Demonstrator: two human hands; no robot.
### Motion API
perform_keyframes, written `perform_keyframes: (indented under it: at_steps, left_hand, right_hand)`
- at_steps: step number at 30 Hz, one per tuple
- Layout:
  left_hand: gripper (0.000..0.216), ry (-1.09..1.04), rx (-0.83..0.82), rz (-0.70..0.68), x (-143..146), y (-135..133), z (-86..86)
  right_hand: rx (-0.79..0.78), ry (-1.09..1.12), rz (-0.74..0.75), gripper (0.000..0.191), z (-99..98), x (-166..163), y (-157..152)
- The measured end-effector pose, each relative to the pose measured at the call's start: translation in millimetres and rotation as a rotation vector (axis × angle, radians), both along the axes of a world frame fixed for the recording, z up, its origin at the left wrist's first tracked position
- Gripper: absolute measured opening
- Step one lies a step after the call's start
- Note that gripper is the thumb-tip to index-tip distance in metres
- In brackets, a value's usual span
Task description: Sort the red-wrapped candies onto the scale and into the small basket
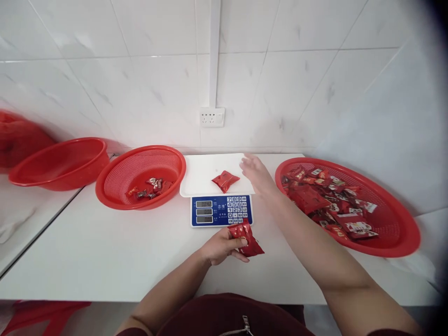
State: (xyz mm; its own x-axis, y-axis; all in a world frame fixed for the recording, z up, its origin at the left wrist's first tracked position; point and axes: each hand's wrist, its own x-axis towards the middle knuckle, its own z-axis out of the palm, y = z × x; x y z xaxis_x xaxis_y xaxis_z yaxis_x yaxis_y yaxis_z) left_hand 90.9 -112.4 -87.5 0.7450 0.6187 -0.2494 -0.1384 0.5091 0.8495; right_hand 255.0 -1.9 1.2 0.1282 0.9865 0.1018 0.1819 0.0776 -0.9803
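My left hand [226,246] is closed on a shiny red snack packet [250,243], just in front of the scale; it may be more than one packet. Another red packet [225,180] lies flat on the white weighing pan [198,172] of a digital scale [221,210] with a blue keypad panel. Over the pan's right edge, my right hand [255,171] has its fingers apart and holds nothing that I can see. It is slightly blurred and clear of the packet on the pan.
To the right stands a large red basket [402,233] full of small wrapped packets. On the left, a red basket [105,191] holds several small packets, beside a red basin [38,175]. A tiled wall with a socket [212,117] rises behind the white table [105,261].
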Motion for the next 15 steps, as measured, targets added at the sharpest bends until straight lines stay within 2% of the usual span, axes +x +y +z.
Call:
perform_keyframes:
  at_steps: [2,4,7,10,12,15]
  left_hand:
    - [0.036,0.021,0.021,0.05,-0.1,1.7,0.4]
    - [0.036,0.048,0.051,0.085,2.3,1.0,0.4]
    - [0.037,0.086,0.079,0.086,8.2,-2.6,-1.6]
    - [0.041,0.108,0.091,0.044,12.3,-5.5,-5.6]
    - [0.043,0.122,0.097,0.031,13.1,-6.0,-7.9]
    - [0.044,0.121,0.115,0.02,12.8,-5.7,-7.9]
  right_hand:
    - [-0.021,-0.043,0.165,0.041,-6.2,8.7,-25.9]
    - [-0.133,-0.127,0.362,0.035,-9.2,16.1,-59.2]
    - [-0.237,-0.373,0.501,0.027,-11.8,18.8,-103.7]
    - [-0.277,-0.554,0.46,0.014,-20.0,16.2,-126.7]
    - [-0.319,-0.59,0.393,0.019,-28.1,15.8,-131.6]
    - [-0.35,-0.519,0.375,0.026,-36.7,19.4,-132.6]
